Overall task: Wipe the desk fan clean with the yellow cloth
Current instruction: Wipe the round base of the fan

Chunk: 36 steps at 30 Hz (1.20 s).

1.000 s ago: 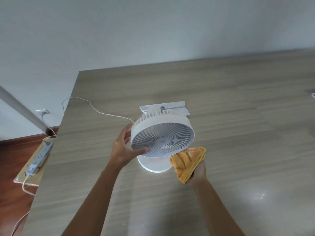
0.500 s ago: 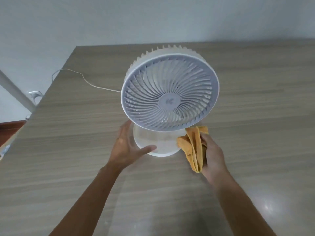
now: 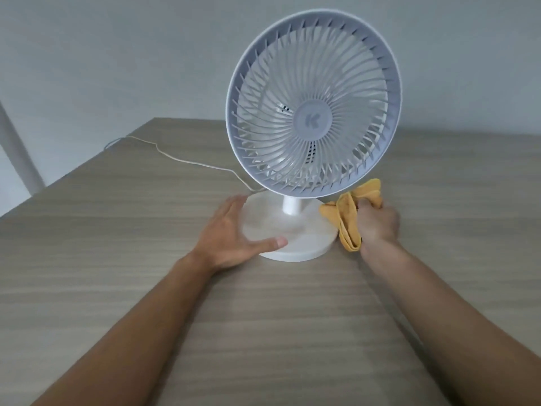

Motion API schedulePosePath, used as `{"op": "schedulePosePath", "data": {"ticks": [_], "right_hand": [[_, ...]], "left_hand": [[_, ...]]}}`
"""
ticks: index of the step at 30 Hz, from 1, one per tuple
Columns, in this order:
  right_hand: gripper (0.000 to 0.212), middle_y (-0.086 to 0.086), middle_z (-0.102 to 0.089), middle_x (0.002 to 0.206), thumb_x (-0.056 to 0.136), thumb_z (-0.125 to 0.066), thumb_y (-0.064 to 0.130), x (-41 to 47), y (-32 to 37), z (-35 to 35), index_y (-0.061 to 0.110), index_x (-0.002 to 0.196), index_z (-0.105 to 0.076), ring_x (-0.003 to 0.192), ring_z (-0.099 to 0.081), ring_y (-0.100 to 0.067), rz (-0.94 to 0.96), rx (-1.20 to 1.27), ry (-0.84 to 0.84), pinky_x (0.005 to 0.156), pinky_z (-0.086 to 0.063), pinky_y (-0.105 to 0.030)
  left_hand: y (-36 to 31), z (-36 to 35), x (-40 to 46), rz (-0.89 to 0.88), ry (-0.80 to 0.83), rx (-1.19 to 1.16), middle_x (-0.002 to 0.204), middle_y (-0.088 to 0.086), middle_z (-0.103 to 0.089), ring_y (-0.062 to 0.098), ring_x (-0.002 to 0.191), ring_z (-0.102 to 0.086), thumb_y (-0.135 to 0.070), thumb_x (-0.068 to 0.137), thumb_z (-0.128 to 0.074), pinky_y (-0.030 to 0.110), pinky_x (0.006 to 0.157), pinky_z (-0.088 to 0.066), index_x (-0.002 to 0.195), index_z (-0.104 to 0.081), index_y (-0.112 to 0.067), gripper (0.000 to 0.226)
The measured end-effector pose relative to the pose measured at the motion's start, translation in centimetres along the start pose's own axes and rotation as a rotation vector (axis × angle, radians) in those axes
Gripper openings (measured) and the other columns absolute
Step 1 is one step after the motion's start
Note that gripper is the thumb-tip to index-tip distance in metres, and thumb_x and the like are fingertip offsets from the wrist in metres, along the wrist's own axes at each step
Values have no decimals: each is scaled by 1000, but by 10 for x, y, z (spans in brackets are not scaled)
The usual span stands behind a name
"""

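Since the earlier frame the desk fan [image 3: 312, 112] has swung up from grille-down to upright, its round base [image 3: 288, 230] on the counter [image 3: 117, 259] at frame centre. Left to right: the left hand [image 3: 231, 235], fingers straight, touches the base's left rim, thumb on top. Between both hands, the fan's long axis runs vertically up the stem; the grille faces the camera, turned slightly left. The right hand [image 3: 377, 224], just beside the base's right edge, grips the bunched yellow cloth [image 3: 345, 218] and seems nearer the grille's lower rim.
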State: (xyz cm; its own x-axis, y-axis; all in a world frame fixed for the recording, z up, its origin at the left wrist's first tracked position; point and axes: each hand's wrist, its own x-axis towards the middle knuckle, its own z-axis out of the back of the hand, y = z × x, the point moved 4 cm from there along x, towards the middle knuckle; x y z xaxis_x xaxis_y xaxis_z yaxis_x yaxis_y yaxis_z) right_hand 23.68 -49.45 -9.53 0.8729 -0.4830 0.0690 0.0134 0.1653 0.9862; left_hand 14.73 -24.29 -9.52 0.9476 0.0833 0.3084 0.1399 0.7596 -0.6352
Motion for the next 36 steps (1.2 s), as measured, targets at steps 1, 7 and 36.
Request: {"op": "schedulePosePath", "data": {"ticks": [1, 7, 36], "right_hand": [[22, -13, -68, 108, 93, -51, 22, 0, 4, -3, 7, 104, -61, 101, -62, -32, 77, -60, -11, 88, -48, -38], [35, -11, -53, 139, 101, -36, 27, -21, -3, -42, 12, 129, -50, 132, -43, -30, 550, -664, 456, 108, -31, -36], [41, -10, -50, 142, 101, -36, 21, -27, 13, -47, 18, 142, -39, 121, -49, -36, 688, -918, 634, 96, -38, -37]], "left_hand": [[0, -1, -1, 16, 26, 20, 134, -19, -36, 1, 131, -33, -63, 60, -79, 16, 107, -21, 143, -34, -30, 100], [-2, -4, 2, 104, 126, 101, 155, -8, -30, 12, 143, -27, -69, 56, -77, 26, 112, -22, 148, -28, -22, 115], [4, -3, 10, 56, 224, 110, 146, -7, -39, 16, 138, -33, -82, 42, -68, 32, 112, -21, 144, -31, -25, 123]]}}
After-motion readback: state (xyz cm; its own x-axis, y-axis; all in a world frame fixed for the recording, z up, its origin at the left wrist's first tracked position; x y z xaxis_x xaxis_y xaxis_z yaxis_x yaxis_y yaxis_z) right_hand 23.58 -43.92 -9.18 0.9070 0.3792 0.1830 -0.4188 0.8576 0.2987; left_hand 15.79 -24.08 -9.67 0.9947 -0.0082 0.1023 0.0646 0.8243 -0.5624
